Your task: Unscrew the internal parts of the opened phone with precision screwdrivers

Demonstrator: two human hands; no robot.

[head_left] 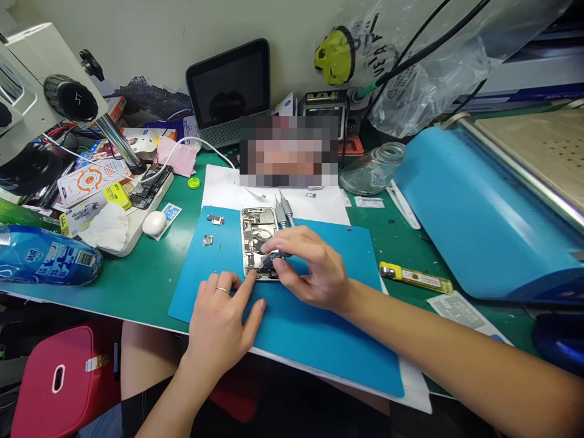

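An opened phone point(259, 228) lies on a blue mat point(319, 340), its inner boards and a round coil showing. My left hand point(223, 316) rests on the mat with fingers stretched out, the index fingertip at the phone's lower left corner. Over the lower part of the phone, my right hand point(314, 264) has its thumb and fingers pinched around a small dark grey piece point(271, 260), mostly hidden. Two grey screwdrivers point(285, 211) lie beside the phone's upper right edge. Small phone parts point(215, 219) sit on the mat to the left.
A microscope point(68, 91) and a cluttered white tray point(137, 234) stand on the left, with a blue packet point(50, 255) nearer me. At the right are a yellow cutter knife point(415, 278), a glass jar point(374, 167) and a large blue-sided machine point(460, 213). A screen device point(230, 85) stands behind.
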